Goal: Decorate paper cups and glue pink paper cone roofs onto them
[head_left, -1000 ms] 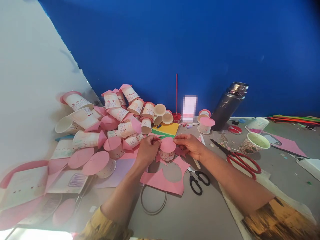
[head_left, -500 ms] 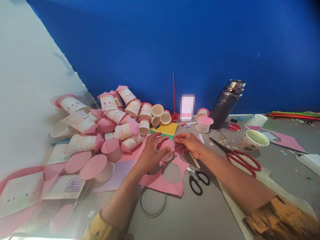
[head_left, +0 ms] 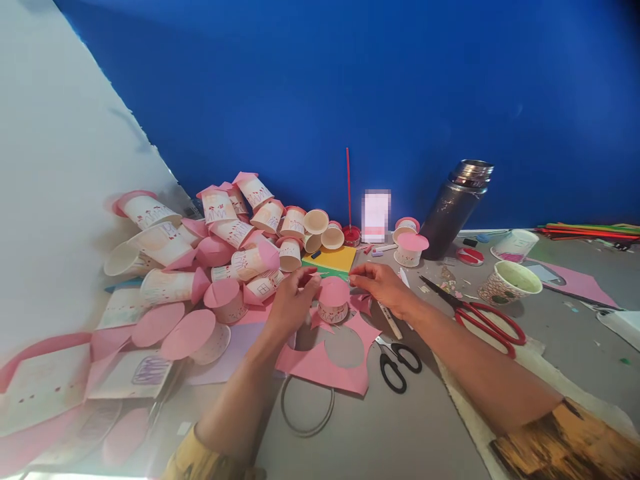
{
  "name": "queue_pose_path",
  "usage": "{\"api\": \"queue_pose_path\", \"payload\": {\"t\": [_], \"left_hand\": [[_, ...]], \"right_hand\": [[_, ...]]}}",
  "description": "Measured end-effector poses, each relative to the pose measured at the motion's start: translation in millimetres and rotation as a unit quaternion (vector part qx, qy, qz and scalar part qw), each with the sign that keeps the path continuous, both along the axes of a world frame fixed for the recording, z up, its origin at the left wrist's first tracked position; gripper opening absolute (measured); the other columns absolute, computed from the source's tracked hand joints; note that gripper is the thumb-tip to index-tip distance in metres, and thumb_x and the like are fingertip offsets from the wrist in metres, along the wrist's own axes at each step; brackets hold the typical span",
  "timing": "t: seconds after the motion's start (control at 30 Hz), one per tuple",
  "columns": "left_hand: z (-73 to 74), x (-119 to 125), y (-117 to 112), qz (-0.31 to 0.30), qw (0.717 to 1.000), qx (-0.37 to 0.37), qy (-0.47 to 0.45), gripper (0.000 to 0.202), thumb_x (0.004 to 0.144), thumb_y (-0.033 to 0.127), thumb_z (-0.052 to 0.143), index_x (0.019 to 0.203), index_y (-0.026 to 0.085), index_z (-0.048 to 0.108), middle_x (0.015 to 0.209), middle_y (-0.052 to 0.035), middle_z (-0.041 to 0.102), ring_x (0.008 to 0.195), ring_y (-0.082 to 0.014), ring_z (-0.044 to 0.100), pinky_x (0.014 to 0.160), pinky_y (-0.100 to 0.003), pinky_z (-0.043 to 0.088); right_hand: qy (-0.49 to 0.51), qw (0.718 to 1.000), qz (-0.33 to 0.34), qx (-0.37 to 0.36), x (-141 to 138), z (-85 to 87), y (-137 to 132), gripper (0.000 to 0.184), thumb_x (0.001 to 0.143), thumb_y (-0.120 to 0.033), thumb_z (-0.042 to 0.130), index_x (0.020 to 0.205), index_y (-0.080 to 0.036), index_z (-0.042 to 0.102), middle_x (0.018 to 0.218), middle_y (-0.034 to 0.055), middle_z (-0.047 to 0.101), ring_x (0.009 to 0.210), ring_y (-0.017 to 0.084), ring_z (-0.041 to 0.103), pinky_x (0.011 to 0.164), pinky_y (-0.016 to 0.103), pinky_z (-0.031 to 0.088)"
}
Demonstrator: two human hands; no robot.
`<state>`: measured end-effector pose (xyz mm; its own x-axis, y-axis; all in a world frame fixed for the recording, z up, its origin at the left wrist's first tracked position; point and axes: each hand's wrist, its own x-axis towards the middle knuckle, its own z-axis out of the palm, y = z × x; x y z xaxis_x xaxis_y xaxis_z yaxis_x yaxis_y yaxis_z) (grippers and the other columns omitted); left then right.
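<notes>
A small paper cup (head_left: pixel 333 313) with red drawn marks stands upside down between my hands, a pink paper disc (head_left: pixel 334 291) on top. My left hand (head_left: pixel 295 300) is just left of it, apart from the disc, fingers curled toward the thumb. A thin pale sliver (head_left: pixel 323 274) shows at its fingertips; what they grip is unclear. To the right of the cup, my right hand (head_left: pixel 383 288) is closed in a pinch, its contents too small to make out. Under and in front of the cup lies a pink paper sheet (head_left: pixel 320 370) with a round hole.
Many decorated cups with pink tops (head_left: pixel 220 240) are heaped at left. Black-handled scissors (head_left: pixel 395 370), red-handled scissors (head_left: pixel 490 327) and a pen (head_left: pixel 390 321) lie at right. A dark flask (head_left: pixel 453 217) stands before the blue wall (head_left: pixel 320 87). A ring (head_left: pixel 307 433) lies in front.
My left hand has let go of the cup and drawn back to the left, leaving the disc uncovered. My right hand stays pinched in nearly the same place.
</notes>
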<state>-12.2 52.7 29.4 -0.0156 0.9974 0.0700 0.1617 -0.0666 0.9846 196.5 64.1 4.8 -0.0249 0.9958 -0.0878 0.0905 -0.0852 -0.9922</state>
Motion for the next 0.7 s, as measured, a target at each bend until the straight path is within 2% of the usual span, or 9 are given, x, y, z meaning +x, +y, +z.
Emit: {"api": "queue_pose_path", "payload": {"t": [0.07, 0.13, 0.27, 0.43, 0.6, 0.7], "left_hand": [[-0.8, -1.8, 2.3, 0.009, 1.000, -0.025, 0.005, 0.019, 0.076, 0.030, 0.076, 0.092, 0.020, 0.077, 0.074, -0.0053, 0.071, 0.065, -0.0190, 0.062, 0.057, -0.027, 0.047], [-2.9, -3.1, 3.9, 0.012, 0.999, -0.034, 0.037, 0.018, 0.076, 0.028, 0.073, 0.091, 0.019, 0.076, 0.065, -0.0025, 0.066, 0.061, -0.0179, 0.059, 0.055, -0.026, 0.045], [-7.0, -4.7, 5.1, 0.006, 0.997, -0.043, 0.067, 0.022, 0.075, 0.025, 0.072, 0.096, 0.018, 0.075, 0.064, 0.0003, 0.063, 0.063, -0.0168, 0.059, 0.059, -0.026, 0.046], [-10.5, -6.0, 6.2, -0.023, 0.996, -0.077, 0.037, 0.028, 0.075, 0.025, 0.074, 0.102, 0.016, 0.070, 0.065, 0.0030, 0.062, 0.061, -0.0145, 0.060, 0.060, -0.026, 0.046], [-11.0, -4.4, 6.8, -0.016, 0.995, -0.095, 0.013, 0.027, 0.077, 0.022, 0.072, 0.102, 0.015, 0.067, 0.064, 0.0027, 0.062, 0.058, -0.0138, 0.061, 0.057, -0.025, 0.047], [-7.6, -3.2, 5.4, -0.008, 0.995, -0.102, 0.008, 0.025, 0.077, 0.018, 0.071, 0.102, 0.015, 0.066, 0.064, 0.0033, 0.061, 0.057, -0.0129, 0.061, 0.056, -0.024, 0.046]], "right_hand": [[0.000, 1.000, 0.008, -0.007, -1.3, -2.2, -0.4, 0.022, 0.074, -0.034, 0.078, 0.088, -0.018, 0.073, 0.084, 0.0052, 0.075, 0.078, 0.018, 0.068, 0.066, 0.029, 0.050], [0.001, 1.000, 0.015, -0.012, -2.8, -3.3, -1.3, 0.023, 0.075, -0.035, 0.078, 0.088, -0.018, 0.072, 0.083, 0.0051, 0.076, 0.076, 0.018, 0.068, 0.065, 0.029, 0.050], [-0.002, 1.000, 0.025, -0.011, -4.9, -2.9, -4.3, 0.028, 0.072, -0.037, 0.079, 0.091, -0.018, 0.072, 0.079, 0.0031, 0.075, 0.070, 0.016, 0.066, 0.063, 0.028, 0.050], [-0.011, 1.000, 0.025, 0.011, -6.3, -2.6, -6.0, 0.034, 0.069, -0.040, 0.077, 0.093, -0.017, 0.072, 0.069, -0.0010, 0.070, 0.065, 0.015, 0.063, 0.063, 0.028, 0.048], [-0.035, 0.999, 0.021, 0.036, -8.5, -5.5, -4.2, 0.033, 0.068, -0.040, 0.075, 0.091, -0.017, 0.071, 0.061, -0.0045, 0.062, 0.057, 0.013, 0.056, 0.059, 0.028, 0.045], [-0.067, 0.996, 0.013, 0.057, -9.0, -4.6, -4.1, 0.031, 0.070, -0.039, 0.071, 0.092, -0.017, 0.071, 0.062, -0.0028, 0.063, 0.058, 0.015, 0.056, 0.058, 0.029, 0.044]]}}
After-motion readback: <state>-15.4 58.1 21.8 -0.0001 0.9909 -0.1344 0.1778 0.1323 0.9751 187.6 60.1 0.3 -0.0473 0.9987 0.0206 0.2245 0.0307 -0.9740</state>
